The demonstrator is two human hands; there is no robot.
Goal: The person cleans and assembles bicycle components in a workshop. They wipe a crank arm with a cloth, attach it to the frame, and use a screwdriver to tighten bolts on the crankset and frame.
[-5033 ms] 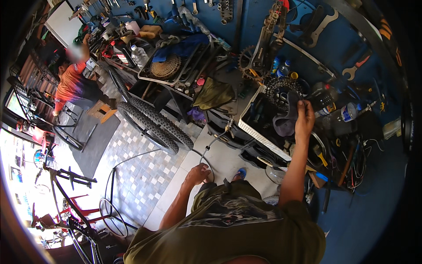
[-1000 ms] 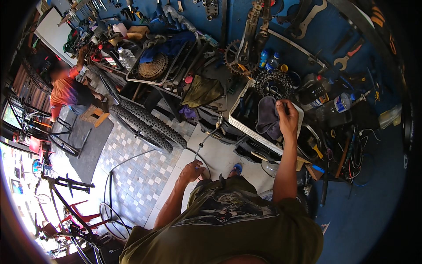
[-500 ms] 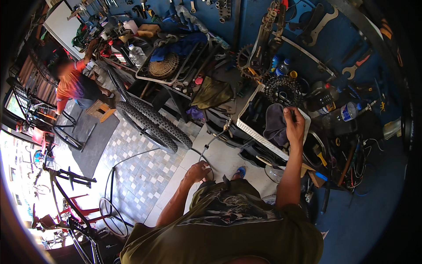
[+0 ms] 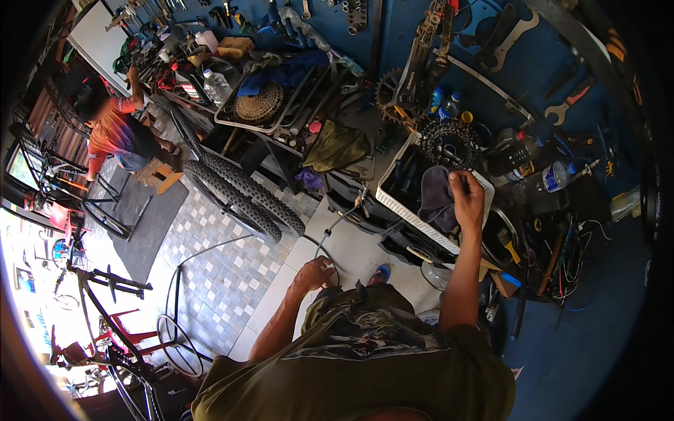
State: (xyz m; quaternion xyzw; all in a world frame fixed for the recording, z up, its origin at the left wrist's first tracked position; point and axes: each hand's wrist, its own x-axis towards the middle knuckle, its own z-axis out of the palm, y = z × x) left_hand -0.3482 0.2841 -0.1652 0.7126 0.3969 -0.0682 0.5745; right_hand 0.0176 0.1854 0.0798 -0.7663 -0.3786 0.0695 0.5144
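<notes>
My right hand (image 4: 467,203) pinches a dark grey cloth (image 4: 437,198) between thumb and fingers. The cloth hangs over the near side of a white plastic basket (image 4: 419,228). Inside the basket lie dark tools and parts, partly covered by the cloth. Behind it rests a dark cassette of bicycle sprockets (image 4: 449,145). Lower and to the left, my left hand (image 4: 313,274) hangs in front of my waist, fingers loosely bent and apart, holding nothing that I can see. A thin hose (image 4: 328,233) passes close by that hand.
A crankset (image 4: 411,91) stands upright behind the basket. Left of it, a tray with a bronze cassette (image 4: 258,104) and an olive cloth (image 4: 338,146) lie on the bench. Knobby tyres (image 4: 242,193) jut out over the tiled floor. A co-worker (image 4: 116,137) bends near a bicycle at far left.
My hands and the cloth hold almost the same place. The whole view has shifted very slightly. At far left, the co-worker's head and raised arm have moved a little.
</notes>
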